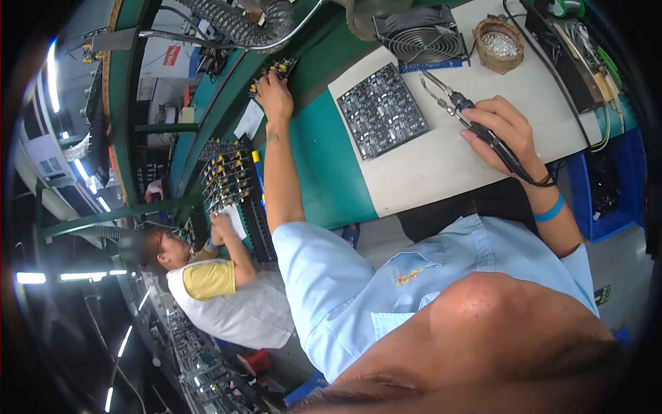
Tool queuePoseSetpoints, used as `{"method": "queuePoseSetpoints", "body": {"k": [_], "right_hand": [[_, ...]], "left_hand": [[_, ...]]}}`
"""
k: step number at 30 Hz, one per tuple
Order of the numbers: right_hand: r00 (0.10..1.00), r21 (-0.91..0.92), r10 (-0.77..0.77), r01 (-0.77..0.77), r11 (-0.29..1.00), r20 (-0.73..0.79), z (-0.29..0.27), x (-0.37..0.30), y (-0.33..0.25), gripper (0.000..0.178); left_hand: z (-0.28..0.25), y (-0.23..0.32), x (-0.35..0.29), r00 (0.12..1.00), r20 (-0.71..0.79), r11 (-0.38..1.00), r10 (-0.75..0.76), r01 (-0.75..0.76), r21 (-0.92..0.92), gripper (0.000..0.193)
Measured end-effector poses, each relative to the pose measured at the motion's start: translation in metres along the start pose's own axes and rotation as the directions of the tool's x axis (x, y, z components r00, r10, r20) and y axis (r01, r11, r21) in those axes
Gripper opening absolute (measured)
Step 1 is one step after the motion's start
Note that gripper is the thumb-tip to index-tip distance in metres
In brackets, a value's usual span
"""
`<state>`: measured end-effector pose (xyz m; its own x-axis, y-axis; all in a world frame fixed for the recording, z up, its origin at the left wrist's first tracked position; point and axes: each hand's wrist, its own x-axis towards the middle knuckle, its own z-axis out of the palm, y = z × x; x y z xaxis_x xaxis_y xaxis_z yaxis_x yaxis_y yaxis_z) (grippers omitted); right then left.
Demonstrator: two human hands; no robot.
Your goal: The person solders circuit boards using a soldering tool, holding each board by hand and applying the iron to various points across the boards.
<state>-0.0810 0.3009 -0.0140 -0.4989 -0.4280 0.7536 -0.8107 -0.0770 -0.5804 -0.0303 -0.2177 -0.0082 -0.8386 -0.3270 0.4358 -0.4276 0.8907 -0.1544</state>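
My right hand [507, 131] is wrapped round the black handle of a soldering iron [493, 141]. Its metal tip, with a thin tube alongside, points up and left over the pale work mat [455, 155]. Left of the tip, a square panel of dark circuit boards [383, 110] packed with small parts lies on the mat. My left arm stretches far out to the left. There my left hand [274, 96] has its fingers closed on a circuit board [281, 69] with yellow parts, which the fingers partly hide.
A black fan with a round wire guard [424, 45] stands behind the panel. Beside it is a brown bowl [480, 52] of shiny metal pieces. A blue bin [607, 231] sits at the right. On the left, a co-worker [227, 290] works near a rack of yellow-and-black boards [227, 172].
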Motion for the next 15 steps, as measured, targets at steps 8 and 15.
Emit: {"method": "queuePoseSetpoints", "body": {"k": [8, 15], "right_hand": [[0.999, 0.040, -0.021, 0.019, 0.999, 0.043, 0.001, 0.000, 0.006, 0.039], [0.998, 0.034, -0.043, 0.042, 0.999, 0.039, 0.004, -0.001, 0.010, 0.039]], "left_hand": [[-0.082, 0.042, -0.146, 0.985, -0.163, 0.996, 0.056, -0.066, -0.058, 0.038], [-0.085, 0.029, -0.194, 0.992, 0.009, 0.974, -0.124, 0.123, -0.189, 0.041]]}}
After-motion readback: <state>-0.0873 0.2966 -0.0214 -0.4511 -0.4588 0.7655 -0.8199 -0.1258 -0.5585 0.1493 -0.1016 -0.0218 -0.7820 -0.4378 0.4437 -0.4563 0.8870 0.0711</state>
